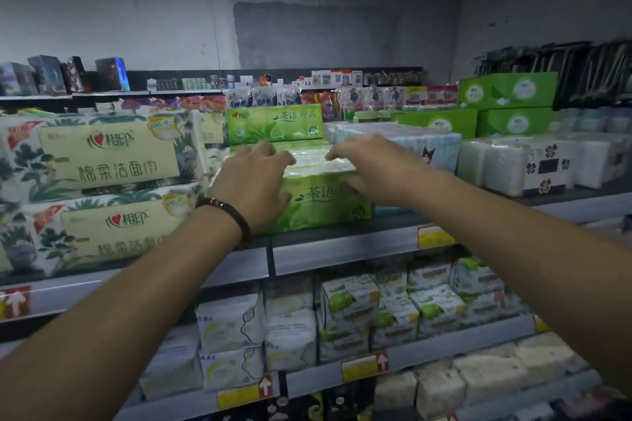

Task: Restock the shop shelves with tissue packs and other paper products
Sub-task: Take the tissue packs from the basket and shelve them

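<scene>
Beside the floral packs [102, 154], our left grip [253, 181] curls over the top of the green tissue pack [325, 202], thumb on its front. Our right grip [372, 167] holds the other end likewise. The pack sits at the front edge of the shelf [342, 249]. We judge it is being seated. Next it wants an even push back, square beside the pale blue packs [427, 143].

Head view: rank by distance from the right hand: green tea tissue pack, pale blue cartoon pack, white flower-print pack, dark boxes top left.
1. green tea tissue pack: under the right hand, in its grip.
2. pale blue cartoon pack: just to the right, behind.
3. white flower-print pack: further right, same shelf.
4. dark boxes: top shelf, far left.
</scene>
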Action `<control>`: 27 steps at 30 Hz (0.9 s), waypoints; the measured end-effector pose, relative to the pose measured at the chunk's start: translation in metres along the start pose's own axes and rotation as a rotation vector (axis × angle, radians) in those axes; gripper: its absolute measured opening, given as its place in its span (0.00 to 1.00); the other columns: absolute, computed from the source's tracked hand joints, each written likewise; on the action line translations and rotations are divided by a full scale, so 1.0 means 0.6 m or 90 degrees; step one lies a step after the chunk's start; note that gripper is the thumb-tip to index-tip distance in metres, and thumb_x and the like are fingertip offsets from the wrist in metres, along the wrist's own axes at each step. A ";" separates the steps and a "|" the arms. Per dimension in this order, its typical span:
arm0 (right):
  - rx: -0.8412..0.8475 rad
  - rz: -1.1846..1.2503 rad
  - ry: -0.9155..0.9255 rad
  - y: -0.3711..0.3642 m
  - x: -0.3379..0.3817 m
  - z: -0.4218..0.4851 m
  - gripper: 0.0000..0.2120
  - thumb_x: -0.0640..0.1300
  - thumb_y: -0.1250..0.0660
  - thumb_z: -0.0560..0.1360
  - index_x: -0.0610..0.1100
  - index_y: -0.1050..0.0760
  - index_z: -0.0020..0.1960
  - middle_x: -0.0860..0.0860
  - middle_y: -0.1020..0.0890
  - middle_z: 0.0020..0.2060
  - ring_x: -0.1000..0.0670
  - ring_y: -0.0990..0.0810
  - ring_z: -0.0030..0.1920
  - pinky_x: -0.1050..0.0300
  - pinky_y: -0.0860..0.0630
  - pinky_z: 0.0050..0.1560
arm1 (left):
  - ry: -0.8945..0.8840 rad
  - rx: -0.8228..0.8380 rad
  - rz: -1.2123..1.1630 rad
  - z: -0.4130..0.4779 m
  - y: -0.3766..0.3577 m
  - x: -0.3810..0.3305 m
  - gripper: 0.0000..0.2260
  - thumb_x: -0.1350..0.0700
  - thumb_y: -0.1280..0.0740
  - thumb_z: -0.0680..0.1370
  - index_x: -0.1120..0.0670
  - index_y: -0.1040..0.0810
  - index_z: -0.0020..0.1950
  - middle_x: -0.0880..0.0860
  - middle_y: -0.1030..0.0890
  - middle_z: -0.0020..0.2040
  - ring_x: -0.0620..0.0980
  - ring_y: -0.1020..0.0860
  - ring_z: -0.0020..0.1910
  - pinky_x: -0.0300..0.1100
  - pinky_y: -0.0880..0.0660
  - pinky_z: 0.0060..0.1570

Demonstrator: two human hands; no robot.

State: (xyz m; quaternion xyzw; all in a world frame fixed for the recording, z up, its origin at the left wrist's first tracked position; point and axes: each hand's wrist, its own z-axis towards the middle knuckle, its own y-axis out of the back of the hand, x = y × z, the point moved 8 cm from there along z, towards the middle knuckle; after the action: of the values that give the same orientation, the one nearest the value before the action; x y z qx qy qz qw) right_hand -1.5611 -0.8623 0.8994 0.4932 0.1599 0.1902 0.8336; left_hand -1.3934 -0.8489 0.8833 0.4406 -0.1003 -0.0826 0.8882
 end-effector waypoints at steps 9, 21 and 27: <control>-0.181 0.348 -0.211 -0.131 -0.094 -0.310 0.02 0.45 0.27 0.80 0.47 0.17 0.51 0.55 0.15 0.41 0.56 0.17 0.43 0.58 0.21 0.45 | -0.140 -0.069 -0.514 -0.186 -0.091 -0.260 0.03 0.55 0.30 0.80 0.50 0.21 0.53 0.46 0.21 0.46 0.45 0.23 0.43 0.38 0.26 0.45; 0.077 0.500 -0.941 -0.607 -0.184 -1.011 0.08 0.42 0.27 0.81 0.44 0.18 0.43 0.51 0.15 0.35 0.54 0.17 0.39 0.51 0.21 0.47 | -0.036 0.733 -0.590 -0.663 -0.709 -0.579 0.06 0.56 0.28 0.75 0.48 0.23 0.40 0.47 0.19 0.37 0.42 0.20 0.38 0.40 0.23 0.43; 0.097 0.601 -1.366 -0.798 -0.051 -1.359 0.08 0.40 0.29 0.81 0.45 0.18 0.42 0.47 0.14 0.37 0.44 0.16 0.39 0.47 0.18 0.43 | -0.065 0.901 -0.430 -0.848 -0.923 -0.671 0.17 0.48 0.37 0.69 0.57 0.18 0.49 0.58 0.13 0.48 0.59 0.16 0.50 0.51 0.20 0.50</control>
State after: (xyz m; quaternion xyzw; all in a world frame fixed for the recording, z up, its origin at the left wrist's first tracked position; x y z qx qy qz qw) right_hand -1.8820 -0.4669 0.1019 0.4596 -0.8123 -0.0427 0.3566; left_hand -1.6869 -0.6956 0.0975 0.9040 -0.0304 -0.2850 0.3173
